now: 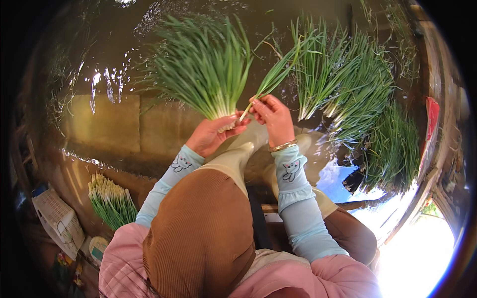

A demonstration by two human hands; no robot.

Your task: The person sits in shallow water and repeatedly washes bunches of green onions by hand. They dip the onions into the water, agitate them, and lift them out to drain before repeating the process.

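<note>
My left hand (220,135) grips a thick bundle of green onions (208,74) near its white root ends, the leaves fanning out over muddy water. Just right of it, my right hand (271,115) pinches a few separate green onion stalks (275,79) low on their stems, their pale ends beside the bundle. Farther right, more loose green onions (316,70) float or rest in the water, with a larger heap (359,82) beside them and another dark green pile (393,149) nearer me.
A stack of green onions (111,201) with pale ends upward lies on the lower-left bank. Left of it is a white plastic basket (59,219), with a round-lidded container (97,247) below. Wooden poles (443,93) edge the right side. My booted legs stand in brown water.
</note>
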